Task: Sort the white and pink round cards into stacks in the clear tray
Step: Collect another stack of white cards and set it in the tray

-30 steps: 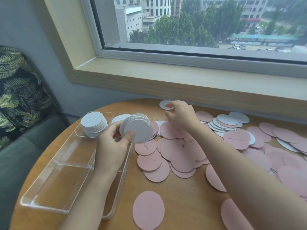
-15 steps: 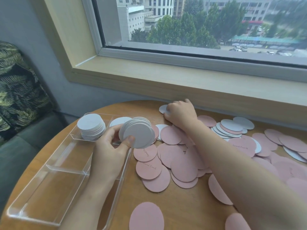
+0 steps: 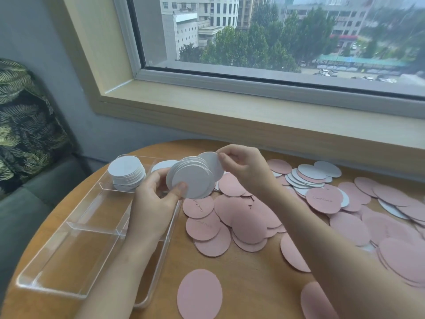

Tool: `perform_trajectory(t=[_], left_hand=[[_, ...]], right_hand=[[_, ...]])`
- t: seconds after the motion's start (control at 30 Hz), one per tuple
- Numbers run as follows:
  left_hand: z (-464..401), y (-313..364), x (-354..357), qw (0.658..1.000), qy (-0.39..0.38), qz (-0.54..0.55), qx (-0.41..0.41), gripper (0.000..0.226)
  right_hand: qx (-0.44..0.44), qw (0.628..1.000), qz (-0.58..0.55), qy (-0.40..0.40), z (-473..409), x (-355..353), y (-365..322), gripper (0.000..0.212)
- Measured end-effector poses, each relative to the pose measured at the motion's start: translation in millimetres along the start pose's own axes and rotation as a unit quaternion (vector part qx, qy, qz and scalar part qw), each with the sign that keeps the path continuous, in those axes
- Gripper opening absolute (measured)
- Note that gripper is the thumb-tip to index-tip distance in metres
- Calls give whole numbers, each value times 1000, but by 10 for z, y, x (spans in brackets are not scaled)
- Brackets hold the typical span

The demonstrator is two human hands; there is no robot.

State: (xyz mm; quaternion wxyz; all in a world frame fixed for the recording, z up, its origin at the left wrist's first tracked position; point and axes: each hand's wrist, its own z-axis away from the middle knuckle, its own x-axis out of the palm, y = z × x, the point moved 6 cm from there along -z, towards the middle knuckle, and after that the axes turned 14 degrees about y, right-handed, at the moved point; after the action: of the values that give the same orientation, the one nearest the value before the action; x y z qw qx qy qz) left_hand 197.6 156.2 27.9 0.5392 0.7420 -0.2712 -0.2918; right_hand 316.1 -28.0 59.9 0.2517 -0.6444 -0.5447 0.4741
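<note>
My left hand (image 3: 151,203) grips a bundle of white round cards (image 3: 190,180) above the right wall of the clear tray (image 3: 69,268). My right hand (image 3: 246,168) pinches a single white card (image 3: 212,165) and holds it against the back of that bundle. A stack of white cards (image 3: 126,172) stands in the tray's far left compartment, and another white card (image 3: 162,165) lies in the compartment beside it. Pink cards (image 3: 243,215) are spread over the round wooden table (image 3: 253,279), with several white cards (image 3: 308,176) mixed in at the back.
The tray's near compartments hold nothing. A single pink card (image 3: 199,293) lies near the table's front edge. A wooden window sill (image 3: 253,116) runs behind the table. A grey sofa with a leaf-patterned cushion (image 3: 25,125) stands at the left.
My right hand picked up a white card from the table's far edge and brought it left to the bundle in my left hand. The left hand lifted slightly.
</note>
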Motion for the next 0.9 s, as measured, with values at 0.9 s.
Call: perform_trajectory(t=[0.9], left_hand=[[27,-1,-9,1000,20,-6,-17,31]], right_hand=[[0,899,396,-190,-258,304,614,35]])
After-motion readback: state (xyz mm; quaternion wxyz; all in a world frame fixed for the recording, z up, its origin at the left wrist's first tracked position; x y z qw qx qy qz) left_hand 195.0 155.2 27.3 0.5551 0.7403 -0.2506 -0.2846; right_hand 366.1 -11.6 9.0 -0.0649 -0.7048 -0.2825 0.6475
